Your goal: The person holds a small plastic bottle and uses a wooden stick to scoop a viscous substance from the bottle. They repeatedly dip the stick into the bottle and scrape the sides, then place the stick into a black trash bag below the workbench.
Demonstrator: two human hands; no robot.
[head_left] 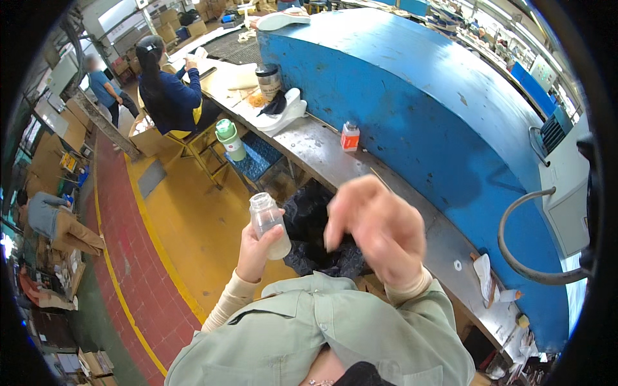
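My left hand (pixel 252 248) is wrapped round a clear bottle (pixel 264 215) with an uncapped mouth and a cloudy, pale filling in its lower part. The bottle leans slightly, its mouth up. To the right, my right hand (pixel 380 231) is raised with bent fingers and smeared by motion; whether it holds anything cannot be made out. Below and between the hands hangs a black plastic bag (pixel 309 215), its top gaping. On the metal bench ledge beyond stands a small bottle (pixel 349 137) with an orange-red label.
A long blue machine housing (pixel 399 103) rises behind the narrow metal ledge (pixel 322 145). A green flask (pixel 230 140) stands on a blue stool. White shoe soles (pixel 283 116) and a lidded tub (pixel 268 80) lie farther along. A seated person (pixel 168 90) works at the bench's far left.
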